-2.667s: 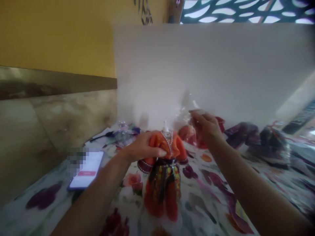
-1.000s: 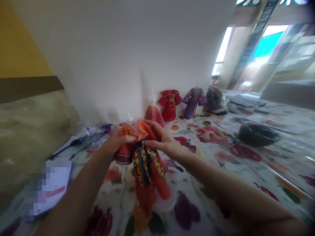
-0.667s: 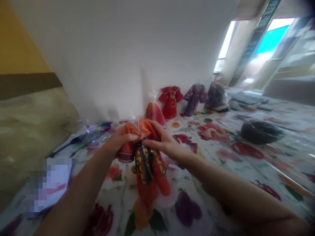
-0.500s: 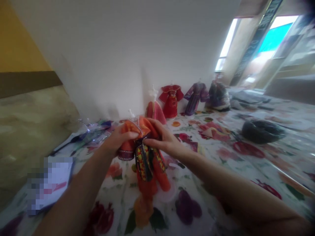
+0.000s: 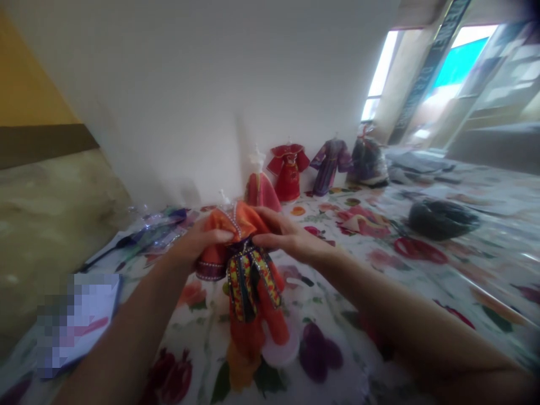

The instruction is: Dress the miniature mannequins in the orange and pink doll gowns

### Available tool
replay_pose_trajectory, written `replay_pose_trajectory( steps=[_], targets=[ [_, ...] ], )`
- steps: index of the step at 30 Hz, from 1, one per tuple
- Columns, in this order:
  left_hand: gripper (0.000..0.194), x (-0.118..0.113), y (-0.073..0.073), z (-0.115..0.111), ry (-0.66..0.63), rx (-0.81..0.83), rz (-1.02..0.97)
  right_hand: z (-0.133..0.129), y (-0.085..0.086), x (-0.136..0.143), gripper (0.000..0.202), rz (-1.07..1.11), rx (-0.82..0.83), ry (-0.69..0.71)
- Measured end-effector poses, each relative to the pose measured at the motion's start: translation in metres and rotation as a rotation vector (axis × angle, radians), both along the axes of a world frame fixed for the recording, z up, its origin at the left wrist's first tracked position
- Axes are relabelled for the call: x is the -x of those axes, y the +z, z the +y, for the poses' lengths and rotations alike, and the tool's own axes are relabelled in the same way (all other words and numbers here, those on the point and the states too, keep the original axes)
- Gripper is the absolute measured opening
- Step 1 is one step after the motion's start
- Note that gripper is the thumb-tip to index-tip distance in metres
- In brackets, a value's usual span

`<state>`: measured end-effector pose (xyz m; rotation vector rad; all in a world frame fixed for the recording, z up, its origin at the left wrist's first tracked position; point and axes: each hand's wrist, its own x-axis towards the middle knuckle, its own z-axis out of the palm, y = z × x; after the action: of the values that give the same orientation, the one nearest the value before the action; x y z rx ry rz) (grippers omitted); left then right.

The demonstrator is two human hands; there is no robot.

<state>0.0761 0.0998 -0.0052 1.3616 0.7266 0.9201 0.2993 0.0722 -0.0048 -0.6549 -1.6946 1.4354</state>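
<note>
An orange doll outfit (image 5: 247, 219) with beaded trim and patterned yellow, red and dark waist strips is on a small white doll form (image 5: 224, 197). On its left side, my left hand (image 5: 206, 239) grips the outfit, thumb across the front at the waist. My right hand (image 5: 287, 236) is closed round the other side, thumb at the waist and fingers behind the cloth. Orange trouser legs hang below the strips over a pale round base (image 5: 280, 346).
Along the wall stand a pink skirt on a form (image 5: 262, 191), a red dress (image 5: 289, 171) and a purple dress (image 5: 332, 166). A dark bundle (image 5: 442, 219) lies right on the flowered tablecloth (image 5: 337, 304); a phone-like object (image 5: 84, 332) lies left.
The patterned waist strips have spread wider over the trousers. Both hands remain on the outfit, my right thumb slightly shifted. The whole view has moved a little.
</note>
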Motion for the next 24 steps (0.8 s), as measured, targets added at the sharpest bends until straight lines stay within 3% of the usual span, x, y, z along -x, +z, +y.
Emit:
replay_pose_trajectory(
  steps=[4, 12, 20, 24],
  targets=[
    [0.038, -0.001, -0.003, 0.0, -0.078, -0.029, 0.022, 0.001, -0.002, -0.002, 0.049, 0.02, 0.04, 0.038],
    [0.042, 0.0, -0.002, 0.001, -0.077, -0.066, 0.047, 0.002, 0.002, -0.008, 0.05, -0.006, 0.01, 0.014],
    [0.036, 0.008, 0.005, -0.001, -0.01, -0.122, 0.071, 0.004, 0.016, -0.023, 0.038, -0.084, -0.195, -0.298],
    [0.029, 0.007, 0.009, -0.003, 0.008, -0.127, 0.083, 0.013, 0.023, -0.041, 0.031, -0.134, -0.317, -0.357]
  ],
)
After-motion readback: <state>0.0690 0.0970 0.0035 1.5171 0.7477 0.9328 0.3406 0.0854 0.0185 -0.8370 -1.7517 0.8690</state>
